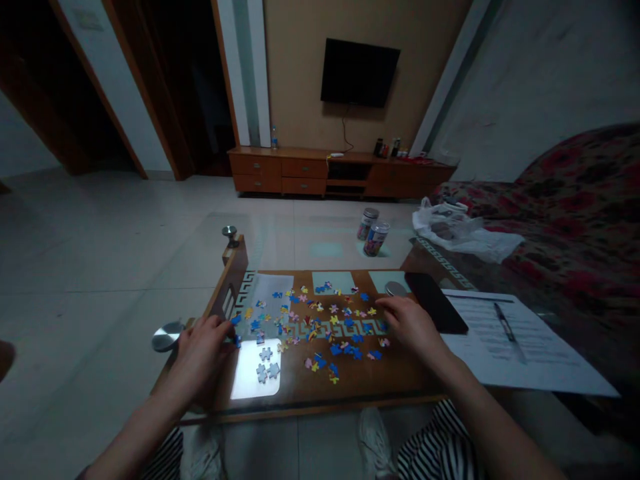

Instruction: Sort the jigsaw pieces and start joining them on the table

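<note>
Small jigsaw puzzle pieces, mostly blue, yellow and pink, lie scattered over a glass-topped wooden table. My left hand rests at the table's left edge with its fingers curled. A blue puzzle piece shows right at its fingertips, seemingly between them. At the right side of the spread, my right hand has its fingers bent and pressed together; what they hold, if anything, is hidden. Several grey-looking pieces sit in a bright patch of reflected light near the front left.
Right of the pieces are a round metal lid, a black tablet or phone and printed paper with a pen. Two cans stand farther back, beside a white plastic bag. Metal knobs stick out at the left.
</note>
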`<state>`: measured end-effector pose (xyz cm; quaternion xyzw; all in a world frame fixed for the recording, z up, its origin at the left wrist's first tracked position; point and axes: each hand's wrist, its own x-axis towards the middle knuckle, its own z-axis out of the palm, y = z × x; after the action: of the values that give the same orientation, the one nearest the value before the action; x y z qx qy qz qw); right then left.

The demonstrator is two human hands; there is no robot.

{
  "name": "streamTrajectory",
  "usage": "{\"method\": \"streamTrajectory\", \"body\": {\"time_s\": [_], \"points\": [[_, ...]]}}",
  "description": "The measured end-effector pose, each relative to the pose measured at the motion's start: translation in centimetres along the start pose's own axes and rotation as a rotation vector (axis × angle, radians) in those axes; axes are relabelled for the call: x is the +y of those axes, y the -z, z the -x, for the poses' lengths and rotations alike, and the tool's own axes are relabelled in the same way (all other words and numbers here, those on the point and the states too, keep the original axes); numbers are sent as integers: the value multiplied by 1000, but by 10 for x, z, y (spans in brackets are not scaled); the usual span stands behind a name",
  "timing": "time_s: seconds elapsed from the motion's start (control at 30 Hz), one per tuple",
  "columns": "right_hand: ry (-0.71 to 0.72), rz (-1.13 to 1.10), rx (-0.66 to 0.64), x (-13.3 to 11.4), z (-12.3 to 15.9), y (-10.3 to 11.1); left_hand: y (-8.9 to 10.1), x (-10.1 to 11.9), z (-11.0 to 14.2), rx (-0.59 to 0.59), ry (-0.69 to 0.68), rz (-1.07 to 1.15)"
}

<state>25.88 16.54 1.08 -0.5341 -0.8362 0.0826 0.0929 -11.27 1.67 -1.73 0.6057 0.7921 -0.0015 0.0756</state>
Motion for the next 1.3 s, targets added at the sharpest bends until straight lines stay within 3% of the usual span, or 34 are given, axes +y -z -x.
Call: {"method": "streamTrajectory", "body": {"time_s": [0.33,0.77,1.17,1.3], "points": [[-155,139,-213,-2,20,13,-8,-6,-4,-10,-44,-26],[-160,178,-260,6,24,13,-1,-4,-3,-49,-75,2],[-173,181,-262,3,23,13,-13,-13,-8,-4,-101,-25],[-173,182,-260,5,23,12,-7,-9,-7,-57,-75,1]]}}
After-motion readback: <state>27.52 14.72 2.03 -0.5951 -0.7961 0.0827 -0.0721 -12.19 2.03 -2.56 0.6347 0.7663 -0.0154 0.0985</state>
